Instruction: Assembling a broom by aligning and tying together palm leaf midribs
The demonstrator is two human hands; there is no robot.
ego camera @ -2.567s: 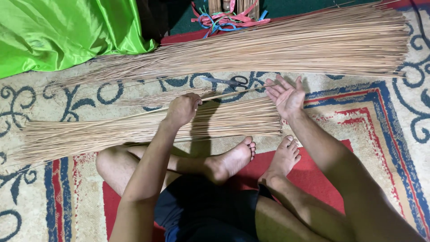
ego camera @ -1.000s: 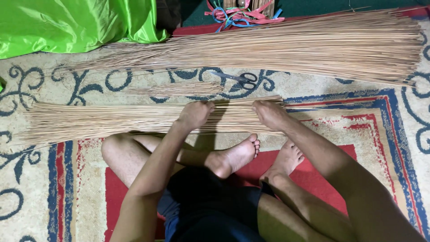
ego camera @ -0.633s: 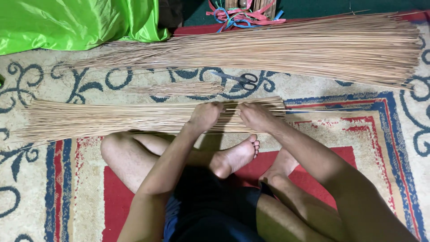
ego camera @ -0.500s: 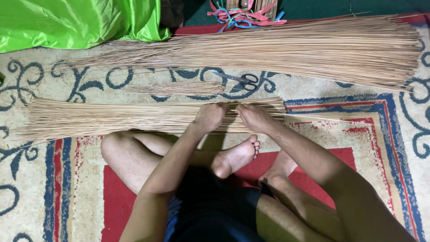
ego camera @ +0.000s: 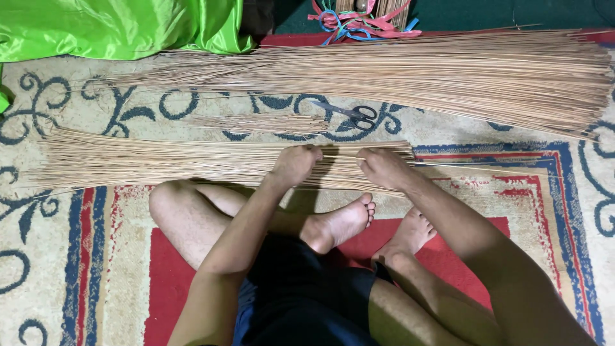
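A flat bundle of thin tan sticks (ego camera: 160, 161) lies across the carpet in front of my crossed legs. My left hand (ego camera: 293, 164) presses down on the bundle near its middle, fingers curled onto the sticks. To its right, my right hand (ego camera: 382, 168) rests on the thick cut ends of the same bundle, fingers pinching a few sticks. One single stick (ego camera: 487, 168) juts out to the right beyond the bundle's end.
A much larger pile of sticks (ego camera: 416, 74) lies further out. Black-handled scissors (ego camera: 351, 113) and a small tuft of stick tips (ego camera: 256, 123) sit between the two piles. Green shiny cloth (ego camera: 115, 25) is at top left, coloured strings (ego camera: 359, 16) at top. Patterned carpet (ego camera: 64, 256) lies underneath.
My right hand came down from open in the air onto the bundle's end, slid left beside the left hand, then shifted back right. The left hand stayed on the sticks.
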